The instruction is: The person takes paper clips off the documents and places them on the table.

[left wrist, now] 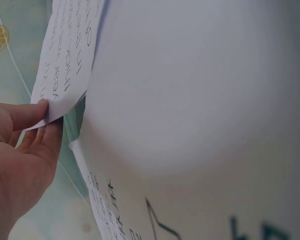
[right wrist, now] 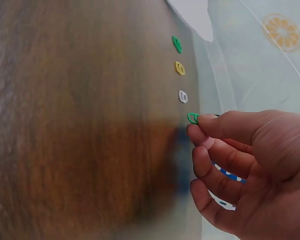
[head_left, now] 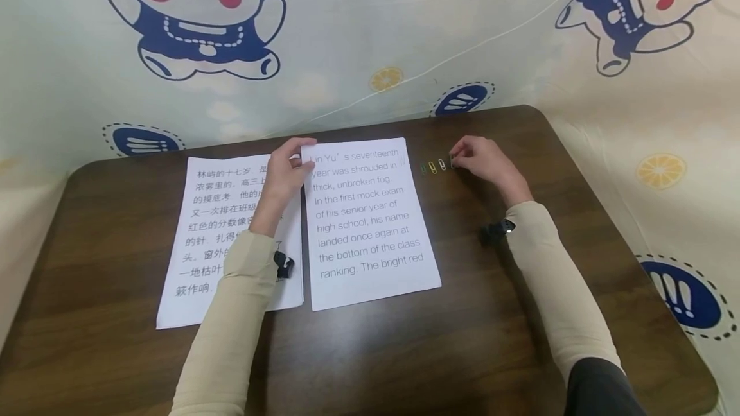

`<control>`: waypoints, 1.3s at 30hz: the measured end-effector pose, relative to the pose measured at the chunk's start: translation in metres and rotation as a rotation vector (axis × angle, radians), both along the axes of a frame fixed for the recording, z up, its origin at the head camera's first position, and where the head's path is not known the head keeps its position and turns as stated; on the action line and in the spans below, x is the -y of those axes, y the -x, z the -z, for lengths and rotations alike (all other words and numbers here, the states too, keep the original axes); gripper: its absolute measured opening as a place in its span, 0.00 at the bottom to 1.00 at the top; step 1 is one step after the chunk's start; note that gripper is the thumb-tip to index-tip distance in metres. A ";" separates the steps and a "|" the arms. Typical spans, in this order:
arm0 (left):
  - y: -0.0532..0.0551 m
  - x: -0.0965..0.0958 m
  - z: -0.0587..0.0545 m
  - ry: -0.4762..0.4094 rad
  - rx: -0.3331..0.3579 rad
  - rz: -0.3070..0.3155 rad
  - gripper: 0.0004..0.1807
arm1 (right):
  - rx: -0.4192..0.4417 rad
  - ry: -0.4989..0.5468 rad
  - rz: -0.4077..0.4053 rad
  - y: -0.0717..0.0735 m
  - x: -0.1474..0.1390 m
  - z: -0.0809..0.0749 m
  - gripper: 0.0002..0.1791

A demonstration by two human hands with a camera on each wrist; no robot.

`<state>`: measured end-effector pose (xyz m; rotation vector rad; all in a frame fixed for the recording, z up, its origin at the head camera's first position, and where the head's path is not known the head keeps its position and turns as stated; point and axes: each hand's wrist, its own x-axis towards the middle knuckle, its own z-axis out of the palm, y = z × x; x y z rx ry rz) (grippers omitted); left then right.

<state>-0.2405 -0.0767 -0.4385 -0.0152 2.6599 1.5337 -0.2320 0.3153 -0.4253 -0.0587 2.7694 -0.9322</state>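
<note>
My left hand pinches the top left corner of the English-printed paper, thumb on the printed face and fingers beneath, as the left wrist view shows. Under my left forearm lies the Chinese-printed paper, partly covered by it. At the right, my right hand pinches a green paper clip between thumb and index finger. Beside it a white paper clip, a yellow paper clip and another green paper clip lie in a row, right of the English sheet.
Everything lies on a dark brown wooden table with rounded corners. Behind its far edge hangs a pale cloth printed with cartoon figures and orange slices. Small black devices sit on both wrists.
</note>
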 end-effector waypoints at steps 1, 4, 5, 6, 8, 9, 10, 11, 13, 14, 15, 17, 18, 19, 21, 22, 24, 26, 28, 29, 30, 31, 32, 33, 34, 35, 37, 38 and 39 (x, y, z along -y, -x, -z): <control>0.000 0.000 0.000 -0.002 -0.002 0.001 0.26 | 0.000 -0.013 -0.007 0.001 0.000 0.001 0.12; 0.001 0.001 0.000 -0.015 0.000 -0.002 0.25 | -0.005 -0.044 -0.025 0.004 0.002 0.003 0.12; 0.001 0.001 -0.001 -0.023 0.001 -0.003 0.25 | -0.007 -0.055 -0.029 0.005 0.003 0.003 0.12; 0.001 0.001 -0.001 -0.030 0.003 -0.004 0.25 | -0.007 -0.063 -0.032 0.006 0.004 0.004 0.12; 0.000 0.001 -0.002 -0.038 0.005 -0.007 0.25 | -0.007 -0.081 -0.035 0.008 0.005 0.004 0.12; 0.000 0.002 -0.002 -0.041 0.004 -0.009 0.25 | -0.006 -0.090 -0.035 0.009 0.006 0.004 0.12; 0.000 0.002 -0.002 -0.049 0.000 -0.010 0.25 | -0.004 -0.099 -0.035 0.010 0.007 0.004 0.12; 0.000 0.003 -0.002 -0.051 -0.003 -0.009 0.25 | 0.001 -0.107 -0.036 0.011 0.008 0.003 0.12; 0.000 0.003 -0.003 -0.056 -0.016 -0.007 0.25 | 0.012 -0.119 -0.035 0.012 0.009 0.003 0.12; 0.000 0.004 -0.003 -0.062 -0.022 -0.006 0.25 | 0.018 -0.123 -0.031 0.012 0.010 0.003 0.12; 0.000 0.004 -0.003 -0.065 -0.027 -0.004 0.25 | 0.025 -0.124 -0.026 0.012 0.010 0.004 0.12; -0.002 0.005 -0.005 -0.071 -0.031 -0.003 0.25 | 0.037 -0.125 -0.019 0.011 0.011 0.005 0.13; -0.002 0.005 -0.005 -0.077 -0.037 -0.001 0.25 | 0.041 -0.123 -0.017 0.011 0.012 0.006 0.13; -0.002 0.006 -0.005 -0.081 -0.039 -0.001 0.25 | 0.042 -0.122 -0.013 0.010 0.012 0.006 0.13; -0.003 0.007 -0.005 -0.090 -0.050 0.000 0.26 | 0.041 -0.122 -0.005 0.010 0.011 0.008 0.13; -0.003 0.008 -0.004 -0.094 -0.056 0.000 0.26 | 0.039 -0.119 -0.004 0.009 0.011 0.008 0.13; -0.003 0.008 -0.004 -0.105 -0.073 -0.005 0.26 | 0.028 -0.112 -0.003 0.008 0.011 0.008 0.13; -0.002 0.008 -0.005 -0.116 -0.080 -0.013 0.25 | 0.021 -0.105 0.003 0.006 0.010 0.009 0.12; -0.002 0.008 -0.004 -0.120 -0.072 -0.020 0.25 | 0.029 -0.095 0.007 0.004 0.008 0.009 0.12; -0.003 0.008 -0.004 -0.125 -0.069 -0.021 0.25 | 0.035 -0.092 0.011 0.003 0.008 0.010 0.12; -0.003 0.008 -0.003 -0.130 -0.068 -0.020 0.25 | 0.039 -0.088 0.016 0.002 0.008 0.010 0.12; -0.003 0.008 -0.003 -0.129 -0.063 -0.018 0.25 | 0.043 -0.084 0.018 0.001 0.007 0.010 0.13; -0.004 0.008 -0.003 -0.128 -0.064 -0.017 0.25 | 0.043 -0.080 0.020 0.001 0.007 0.011 0.13; -0.004 0.008 -0.003 -0.128 -0.068 -0.017 0.24 | 0.040 -0.074 0.019 0.000 0.008 0.011 0.13; -0.004 0.008 -0.003 -0.129 -0.076 -0.016 0.24 | 0.034 -0.069 0.021 0.000 0.008 0.011 0.13; -0.005 0.008 -0.004 -0.128 -0.084 -0.017 0.24 | 0.027 -0.065 0.022 0.000 0.008 0.010 0.13; -0.005 0.008 -0.006 -0.133 -0.096 -0.019 0.24 | 0.017 -0.059 0.025 0.000 0.009 0.010 0.13; -0.005 0.008 -0.007 -0.137 -0.100 -0.020 0.23 | 0.015 -0.057 0.030 0.000 0.009 0.010 0.13; -0.005 0.008 -0.008 -0.144 -0.102 -0.020 0.23 | 0.015 -0.055 0.033 0.000 0.009 0.010 0.13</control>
